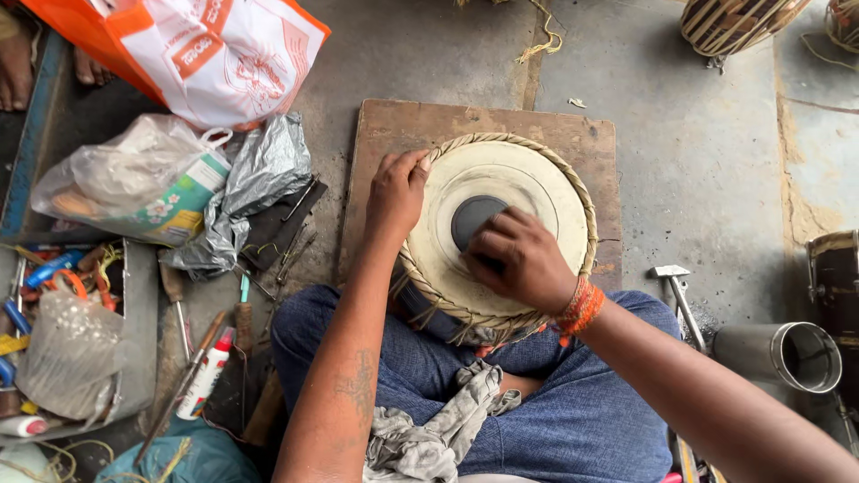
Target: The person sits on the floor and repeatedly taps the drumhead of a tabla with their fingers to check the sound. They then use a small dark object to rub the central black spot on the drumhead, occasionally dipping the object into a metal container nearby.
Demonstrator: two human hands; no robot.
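Note:
A small drum with a cream skin, a braided rim and a black round patch in the middle leans against my lap, resting on a wooden board. My left hand grips the drum's left rim, fingers curled over the braid. My right hand, with orange threads at the wrist, presses on the skin at the lower right of the black patch, fingers closed; anything under them is hidden. A grey rag lies on my lap.
Left of me lie plastic bags, an orange and white bag, a tray of tools, a white tube and several hand tools. A hammer, a metal cup and more drums are to the right.

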